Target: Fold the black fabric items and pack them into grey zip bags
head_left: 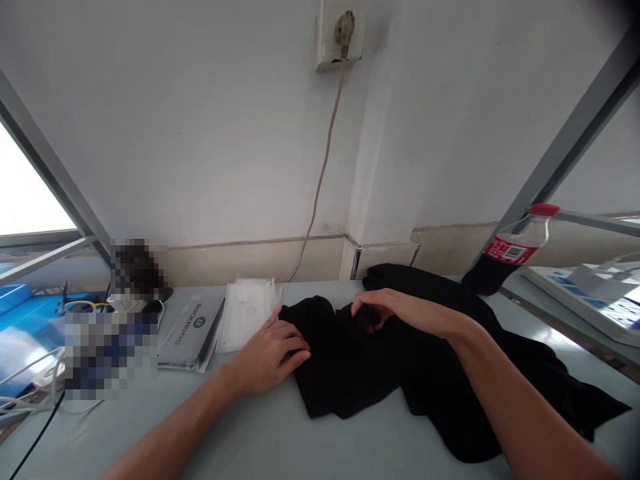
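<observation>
A black cloth piece (345, 373), perhaps a garment, lies rumpled on the grey table in front of me. My left hand (274, 350) rests at its left edge, fingers stretched out on the fabric and the table. Over the upper middle of the cloth, my right hand (383, 308) is closed with fingers curled round a bunched fold of it. Its fingertips are partly hidden by the dark fabric. More black fabric (450, 413) spreads right, beneath and beyond my right forearm; whether it is one piece with the rest, I cannot tell.
Left of my hand lie white packets (245, 313) and a grey ROCKBROS pouch (193, 330) in clear plastic. A cola bottle (513, 250) leans at the back right by a metal frame. Cables (50, 377) clutter the far left. A cord (325, 153) hangs from the wall socket (340, 33).
</observation>
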{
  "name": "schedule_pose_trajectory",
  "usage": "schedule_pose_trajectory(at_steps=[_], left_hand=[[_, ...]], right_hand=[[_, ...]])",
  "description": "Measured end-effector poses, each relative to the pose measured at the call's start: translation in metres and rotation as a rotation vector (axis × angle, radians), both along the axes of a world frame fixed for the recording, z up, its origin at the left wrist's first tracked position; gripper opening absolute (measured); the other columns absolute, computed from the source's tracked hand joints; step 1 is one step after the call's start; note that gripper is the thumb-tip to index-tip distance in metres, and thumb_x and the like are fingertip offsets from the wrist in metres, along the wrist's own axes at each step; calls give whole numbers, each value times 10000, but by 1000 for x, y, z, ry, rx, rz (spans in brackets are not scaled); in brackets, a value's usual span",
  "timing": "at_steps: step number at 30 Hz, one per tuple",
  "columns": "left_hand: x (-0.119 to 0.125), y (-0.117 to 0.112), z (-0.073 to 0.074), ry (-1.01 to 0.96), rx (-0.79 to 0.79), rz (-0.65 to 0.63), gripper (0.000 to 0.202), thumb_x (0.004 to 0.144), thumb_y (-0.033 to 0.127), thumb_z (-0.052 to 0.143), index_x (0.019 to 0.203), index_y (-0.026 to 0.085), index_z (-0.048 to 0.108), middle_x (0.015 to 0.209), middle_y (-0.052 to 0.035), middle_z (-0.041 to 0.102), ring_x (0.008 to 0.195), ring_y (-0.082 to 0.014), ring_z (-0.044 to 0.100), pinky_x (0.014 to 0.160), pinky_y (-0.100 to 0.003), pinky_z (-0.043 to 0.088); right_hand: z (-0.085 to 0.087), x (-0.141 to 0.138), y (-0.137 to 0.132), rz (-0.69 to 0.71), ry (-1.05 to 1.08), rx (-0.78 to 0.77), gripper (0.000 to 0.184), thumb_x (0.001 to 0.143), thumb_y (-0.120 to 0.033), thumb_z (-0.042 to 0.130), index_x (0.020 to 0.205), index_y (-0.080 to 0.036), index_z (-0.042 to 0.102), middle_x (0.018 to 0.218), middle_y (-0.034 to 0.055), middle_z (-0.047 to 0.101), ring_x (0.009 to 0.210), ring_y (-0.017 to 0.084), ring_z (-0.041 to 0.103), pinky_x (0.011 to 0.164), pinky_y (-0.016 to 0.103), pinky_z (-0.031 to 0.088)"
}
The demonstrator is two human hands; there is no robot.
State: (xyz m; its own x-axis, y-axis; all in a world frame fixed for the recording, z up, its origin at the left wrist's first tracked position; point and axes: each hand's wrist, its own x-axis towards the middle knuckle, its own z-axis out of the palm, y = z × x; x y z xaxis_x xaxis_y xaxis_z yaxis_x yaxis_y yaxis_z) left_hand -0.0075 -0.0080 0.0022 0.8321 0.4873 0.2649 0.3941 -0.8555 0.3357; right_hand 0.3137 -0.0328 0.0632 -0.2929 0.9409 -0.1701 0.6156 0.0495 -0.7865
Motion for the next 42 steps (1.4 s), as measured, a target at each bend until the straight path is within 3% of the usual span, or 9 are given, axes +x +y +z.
schedule_pose_trajectory(at_steps=[4,10,14,17,22,25,32,37,42], left_hand=[[2,-21,11,27,-152,-46,282,1055,348,506,1084,243,766,983,-37,760,894,-196,701,933,-355,523],[8,-41,19,23,-433,-92,343,1070,381,482,1370,291,620,984,-2,777,835,-165,711,796,-275,539],[9,-34,4,4,-152,-52,290,1042,364,549,1295,272,657,1299,-62,676,1229,-253,601,1084,-422,432],[8,-29,-5,35,-106,-65,267,1012,382,604,1243,259,659,1356,-61,625,1277,-260,563,1104,-428,419],[8,-29,-10,46,-60,-35,440,927,506,700,1264,233,629,1419,-107,557,1293,-312,525,1089,-466,426],[10,-30,-8,34,-66,-55,443,946,511,676,1295,249,606,1382,-87,602,1231,-296,569,1064,-454,432],[3,7,-2,-199,-132,229,280,1076,325,425,1309,250,561,1272,-80,654,1150,-249,589,1007,-423,467],[3,52,-13,-144,-239,342,441,956,353,637,1378,250,562,1219,-107,673,1204,-325,546,1007,-507,471],[14,79,-21,-370,-329,419,269,965,317,589,1217,226,609,1048,-60,668,828,-189,658,780,-354,556]], right_hand=[[-10,-1,6,-78,-387,212,537,965,-652,461,783,-221,725,851,80,719,814,310,668,789,448,523],[-32,-45,11,-135,-610,893,540,1035,-256,338,1571,-306,383,1656,122,342,1489,380,328,1123,601,338],[-33,-56,5,24,-448,561,321,1054,-354,386,1196,-267,661,1167,97,720,992,271,687,816,393,526],[-40,-54,3,116,-433,274,280,1009,-477,509,919,-273,679,776,20,718,718,235,678,612,318,473],[-60,-52,10,-84,-544,458,352,1038,-404,401,1222,-235,649,1294,161,676,1104,345,654,876,469,510],[-64,-54,13,28,-452,510,446,1047,-429,387,1436,-282,549,1579,117,482,1405,350,466,1114,543,384],[-36,-56,4,178,-190,242,407,1044,-496,412,1055,-260,743,1083,66,745,1041,282,649,925,418,480],[-33,-48,5,183,-84,140,342,1032,-457,449,1099,-276,732,1131,39,741,1027,257,665,912,374,488],[-59,-39,13,10,-291,279,305,959,-394,553,1218,-253,630,1396,105,570,1270,316,549,1051,425,448]])
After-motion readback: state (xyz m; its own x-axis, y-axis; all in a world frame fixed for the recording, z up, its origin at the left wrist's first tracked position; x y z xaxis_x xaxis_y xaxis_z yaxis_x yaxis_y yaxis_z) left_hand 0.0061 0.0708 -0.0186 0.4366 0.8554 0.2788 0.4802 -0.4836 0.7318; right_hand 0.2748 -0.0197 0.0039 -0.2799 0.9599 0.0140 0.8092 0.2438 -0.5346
